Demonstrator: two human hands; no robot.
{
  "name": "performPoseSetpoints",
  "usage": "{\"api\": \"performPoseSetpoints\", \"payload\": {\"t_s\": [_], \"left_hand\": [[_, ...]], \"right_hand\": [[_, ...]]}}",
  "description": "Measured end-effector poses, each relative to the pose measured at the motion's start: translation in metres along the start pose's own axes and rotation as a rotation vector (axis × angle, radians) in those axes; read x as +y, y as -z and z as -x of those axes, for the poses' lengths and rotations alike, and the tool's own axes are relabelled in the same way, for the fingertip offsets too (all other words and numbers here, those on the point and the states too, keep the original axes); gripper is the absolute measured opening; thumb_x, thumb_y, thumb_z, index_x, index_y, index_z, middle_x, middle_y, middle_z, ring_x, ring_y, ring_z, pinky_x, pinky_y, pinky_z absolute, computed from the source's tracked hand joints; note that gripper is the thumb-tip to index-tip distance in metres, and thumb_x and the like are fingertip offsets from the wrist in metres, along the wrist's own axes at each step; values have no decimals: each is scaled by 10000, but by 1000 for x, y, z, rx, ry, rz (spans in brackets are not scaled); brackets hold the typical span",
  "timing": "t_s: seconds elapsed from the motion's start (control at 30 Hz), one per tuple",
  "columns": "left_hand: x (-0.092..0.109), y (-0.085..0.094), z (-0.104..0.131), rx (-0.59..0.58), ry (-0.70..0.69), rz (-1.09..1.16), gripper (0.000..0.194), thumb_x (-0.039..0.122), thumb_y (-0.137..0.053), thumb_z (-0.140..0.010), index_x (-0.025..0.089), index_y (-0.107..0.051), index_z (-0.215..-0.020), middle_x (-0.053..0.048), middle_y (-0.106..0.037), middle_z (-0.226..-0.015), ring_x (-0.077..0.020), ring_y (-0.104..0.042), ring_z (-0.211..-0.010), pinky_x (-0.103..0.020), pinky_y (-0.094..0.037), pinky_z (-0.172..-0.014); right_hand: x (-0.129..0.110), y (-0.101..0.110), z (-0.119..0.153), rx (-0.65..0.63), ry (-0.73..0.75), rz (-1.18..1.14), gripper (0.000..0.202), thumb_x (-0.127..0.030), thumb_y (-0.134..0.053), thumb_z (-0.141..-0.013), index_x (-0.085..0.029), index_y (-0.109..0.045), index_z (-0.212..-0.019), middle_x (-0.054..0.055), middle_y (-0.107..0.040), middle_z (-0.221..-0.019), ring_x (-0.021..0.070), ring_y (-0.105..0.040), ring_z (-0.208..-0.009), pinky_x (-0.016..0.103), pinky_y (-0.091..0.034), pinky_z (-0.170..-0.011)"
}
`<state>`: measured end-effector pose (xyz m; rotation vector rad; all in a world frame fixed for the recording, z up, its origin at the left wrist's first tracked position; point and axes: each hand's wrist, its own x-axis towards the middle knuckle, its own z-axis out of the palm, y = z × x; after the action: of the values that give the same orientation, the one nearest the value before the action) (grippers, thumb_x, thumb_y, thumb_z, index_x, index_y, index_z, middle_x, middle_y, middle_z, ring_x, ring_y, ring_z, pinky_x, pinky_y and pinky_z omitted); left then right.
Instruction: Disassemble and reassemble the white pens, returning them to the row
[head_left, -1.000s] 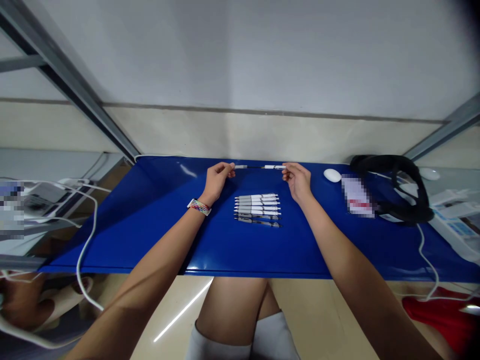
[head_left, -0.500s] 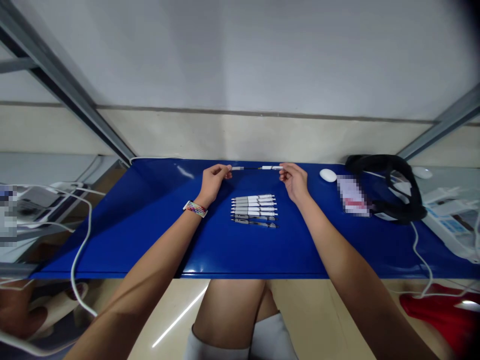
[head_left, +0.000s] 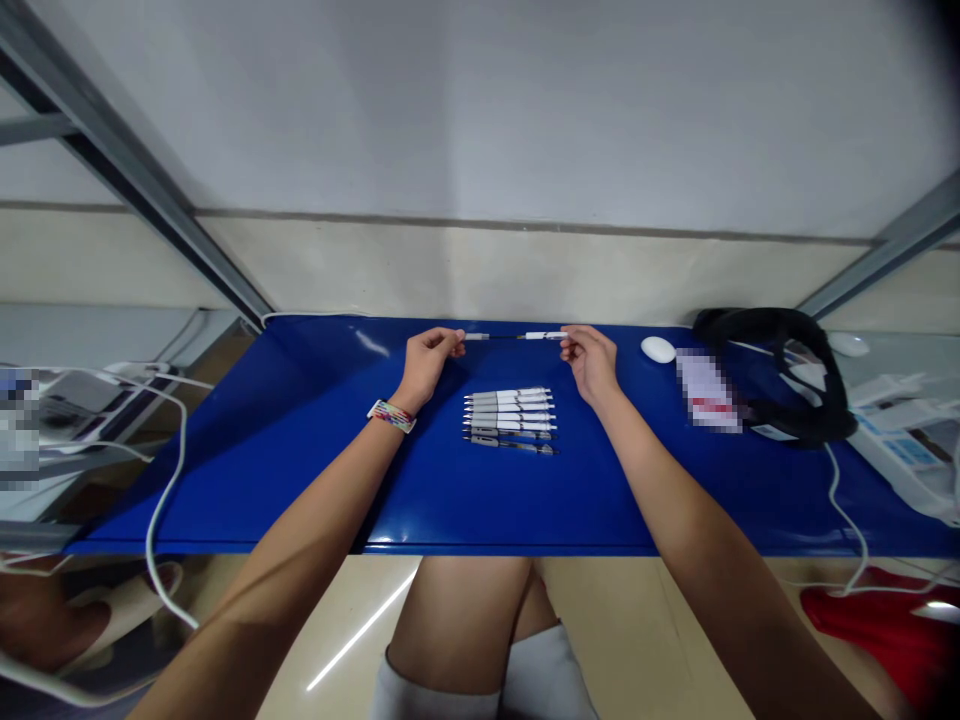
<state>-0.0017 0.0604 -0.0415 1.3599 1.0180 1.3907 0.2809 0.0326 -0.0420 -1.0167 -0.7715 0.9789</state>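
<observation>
Near the back edge of the blue table, my left hand [head_left: 435, 358] pinches the grey grip part of a pen [head_left: 477, 337]. My right hand [head_left: 589, 358] pinches the white barrel [head_left: 545, 336] of that pen. A thin dark refill [head_left: 506, 337] shows between the two parts, which lie in one line. Closer to me, a stack of several pens [head_left: 510, 405] lies side by side, tips to the left; most are white and grey, and the nearest ones [head_left: 517, 446] are dark and clear.
The blue table [head_left: 262, 450] holds a white oval object [head_left: 658, 349], a blurred card [head_left: 703, 385] and a black strap [head_left: 817, 370] on the right. White cables [head_left: 161, 500] hang at both sides. A wall stands behind.
</observation>
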Motion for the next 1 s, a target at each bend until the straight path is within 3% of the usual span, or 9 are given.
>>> {"api": "performPoseSetpoints", "payload": {"t_s": [0.57, 0.77, 1.0], "left_hand": [[0, 0, 1, 1, 2, -3, 361, 517, -843, -829, 181, -758, -729, -43, -706, -708, -161, -627, -685, -309, -497, -711], [2, -1, 3, -145, -20, -84, 394, 566, -835, -851, 184, -794, -759, -53, -734, -715, -173, -630, -680, -320, -492, -738], [10, -2, 8, -182, -53, -260, 669, 678, -639, -982, 206, -615, -509, -25, -561, -511, -138, -450, -511, -324, -353, -587]], "right_hand": [[-1, 0, 1, -2, 1, -18, 125, -301, -814, -719, -203, -767, -780, 1, -650, -632, 119, -545, -563, 259, -428, -522], [-4, -2, 11, -342, -76, 119, 324, -411, -962, -695, -199, -839, -907, 55, -785, -784, 163, -685, -675, 316, -562, -654], [-6, -8, 18, -386, -48, 123, 364, -431, -1002, -653, -226, -851, -912, 44, -809, -819, 168, -711, -720, 340, -594, -721]]}}
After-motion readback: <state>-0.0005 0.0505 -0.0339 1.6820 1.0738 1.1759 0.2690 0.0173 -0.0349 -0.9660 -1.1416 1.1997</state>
